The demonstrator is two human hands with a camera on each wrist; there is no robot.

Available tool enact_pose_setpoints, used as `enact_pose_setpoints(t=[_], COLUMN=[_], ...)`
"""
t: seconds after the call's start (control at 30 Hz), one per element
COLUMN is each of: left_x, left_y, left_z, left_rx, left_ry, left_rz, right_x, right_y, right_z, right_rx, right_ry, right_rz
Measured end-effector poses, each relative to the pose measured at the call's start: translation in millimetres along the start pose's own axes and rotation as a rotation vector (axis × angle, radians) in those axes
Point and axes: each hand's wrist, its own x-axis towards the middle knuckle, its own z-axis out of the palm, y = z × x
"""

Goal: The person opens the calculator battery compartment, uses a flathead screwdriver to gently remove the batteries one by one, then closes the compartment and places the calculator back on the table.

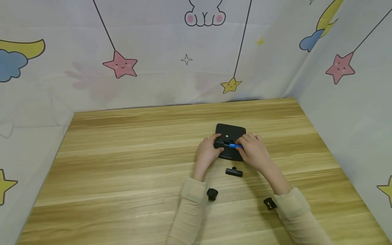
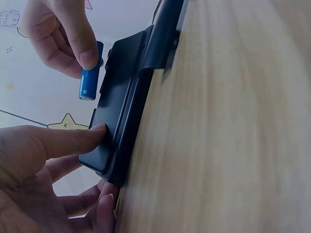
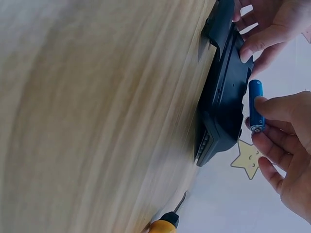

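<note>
A flat black device (image 1: 230, 131) with rounded corners and an open slot in its upward face lies on the table. My left hand (image 1: 208, 149) grips its left side, thumb on the upper face (image 2: 114, 97) and other fingers round the edge. Between thumb and fingertips, my right hand (image 1: 252, 149) pinches a blue cylindrical battery (image 1: 235, 145). In the left wrist view the battery (image 2: 91, 80) is tilted, close over the device's face. The right wrist view shows its metal end (image 3: 256, 128) sticking out past the right hand's fingers (image 3: 274, 145).
A small black bar with a knob (image 1: 234, 172) lies in front of the device. Small black pieces sit beside the left cuff (image 1: 212, 194) and right cuff (image 1: 270, 203). A yellow-and-black tool with a thin metal tip (image 3: 165, 224) shows low in the right wrist view. A patterned curtain (image 1: 165, 85) hangs behind.
</note>
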Motion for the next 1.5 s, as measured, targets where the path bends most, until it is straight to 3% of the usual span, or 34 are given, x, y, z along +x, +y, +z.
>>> enact_pose_setpoints(t=[0.47, 0.8, 1.5], left_x=[-0.3, -0.2, -0.7], left_y=[0.7, 0.0, -1.3], left_z=[1.2, 1.3, 1.3], left_rx=[-0.012, -0.030, -0.045], left_ry=[0.004, 0.012, 0.012], left_rz=[0.006, 0.016, 0.027], right_x=[-14.6, -26.2, -44.4], right_y=[5.0, 10.6, 18.1], right_z=[-3.3, -2.4, -4.5], right_rx=[0.062, 0.061, 0.070], right_ry=[-0.020, 0.017, 0.015], right_rz=[0.066, 0.064, 0.095])
